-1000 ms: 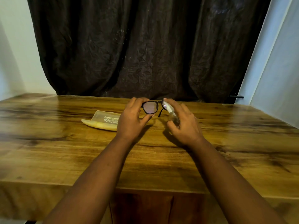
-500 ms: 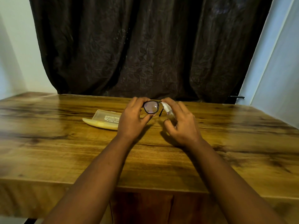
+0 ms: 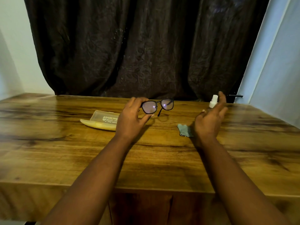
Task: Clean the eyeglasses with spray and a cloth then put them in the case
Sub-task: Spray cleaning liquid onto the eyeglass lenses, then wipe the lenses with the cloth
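The left hand pinched the black-framed eyeglasses at one lens rim between thumb and fingers, holding them lifted above the table, lenses facing the camera and one temple hanging down. At its three o'clock the right hand was raised with fingers extended; the small spray bottle with a white cap stood upright against its fingers, and whether the hand gripped it or merely lay beside it could not be told. A small grey-blue cloth lay crumpled on the table at the right hand's eight o'clock. At the left hand's nine o'clock the translucent yellowish case lay open, printed lid back; its contents could not be made out. The wooden table showed dark grain. A dark curtain hung at twelve o'clock between pale walls.
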